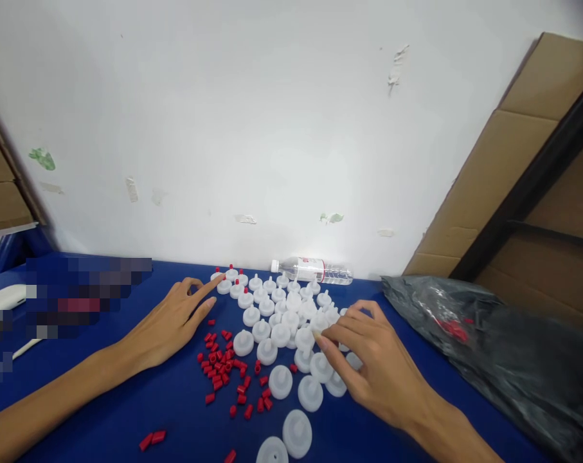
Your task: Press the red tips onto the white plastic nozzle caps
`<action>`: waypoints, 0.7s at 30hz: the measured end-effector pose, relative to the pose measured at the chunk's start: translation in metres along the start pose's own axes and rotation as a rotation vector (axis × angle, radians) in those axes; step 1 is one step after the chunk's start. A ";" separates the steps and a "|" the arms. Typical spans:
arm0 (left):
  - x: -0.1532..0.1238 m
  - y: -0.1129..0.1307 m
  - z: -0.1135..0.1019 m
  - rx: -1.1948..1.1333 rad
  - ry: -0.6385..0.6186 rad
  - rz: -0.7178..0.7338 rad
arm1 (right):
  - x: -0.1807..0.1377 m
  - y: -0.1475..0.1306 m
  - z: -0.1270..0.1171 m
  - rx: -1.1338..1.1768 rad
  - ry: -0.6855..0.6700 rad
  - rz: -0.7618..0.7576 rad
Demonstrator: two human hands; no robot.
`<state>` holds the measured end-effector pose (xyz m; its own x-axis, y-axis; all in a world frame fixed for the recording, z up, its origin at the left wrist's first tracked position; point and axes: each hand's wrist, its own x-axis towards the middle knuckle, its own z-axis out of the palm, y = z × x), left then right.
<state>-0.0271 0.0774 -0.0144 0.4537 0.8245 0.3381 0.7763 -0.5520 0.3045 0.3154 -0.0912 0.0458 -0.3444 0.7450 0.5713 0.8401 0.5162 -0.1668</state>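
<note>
Fingers spread, the left hand [181, 315] sets its index tip at a red cap [224, 278] on a far-left white stemmed disc [224, 289], seemingly seating it; the right hand [371, 360] curls over uncapped discs [311, 393], pinch unclear, and capping these calls for straight alignment.

Left hand [178, 315]: forefinger at red-capped pieces [224, 287] | right hand [368, 354]: fingertips close together among white pieces [280, 382] | loose red caps [216, 379] lie between hands | plastic bottle [310, 270] lies behind
</note>
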 end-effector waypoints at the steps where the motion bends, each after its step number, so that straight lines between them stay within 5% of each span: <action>1: 0.000 0.001 -0.001 0.001 -0.002 0.003 | 0.000 0.000 0.000 -0.006 0.006 -0.011; 21: 0.006 0.009 -0.013 0.009 0.003 -0.058 | 0.002 -0.005 -0.005 -0.034 0.155 -0.139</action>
<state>-0.0229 0.0764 0.0016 0.4068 0.8547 0.3224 0.8051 -0.5022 0.3155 0.3125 -0.0944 0.0512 -0.3913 0.5921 0.7045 0.8033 0.5932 -0.0524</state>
